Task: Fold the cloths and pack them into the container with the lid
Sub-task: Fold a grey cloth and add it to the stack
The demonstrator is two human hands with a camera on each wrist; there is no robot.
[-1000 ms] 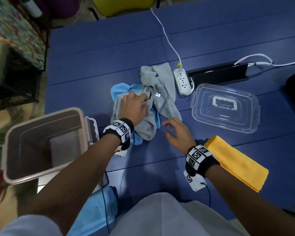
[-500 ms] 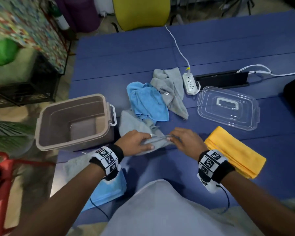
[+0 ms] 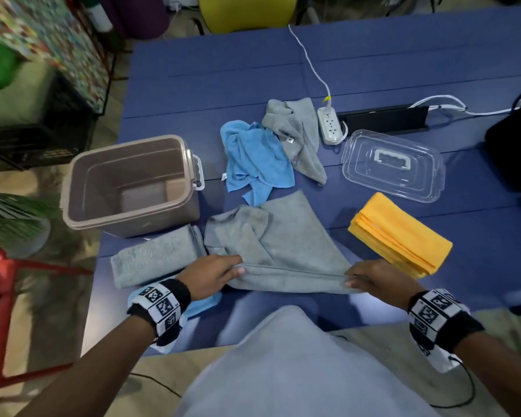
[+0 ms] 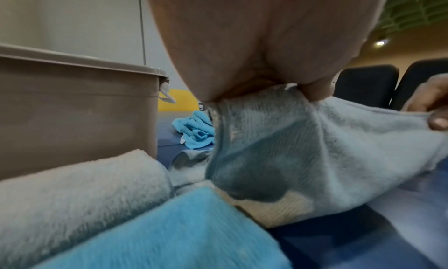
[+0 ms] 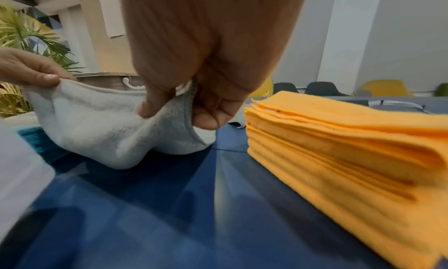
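A grey cloth is held stretched along its near edge at the front of the blue desk, pinched at one corner by the left hand and at the other by the right hand; the rest of the cloth lies on the desk, one corner turned over. In the wrist views thumb and fingers of each hand are seen curled onto the hem. A folded grey cloth lies just left of it, and a folded blue cloth is seen beneath the left wrist. The brown container stands open behind the folded grey cloth, its inside bare. A folded yellow cloth lies to the right, and the clear lid rests behind it. Farther back a crumpled blue cloth and a crumpled grey cloth are seen touching, beside a white power strip.
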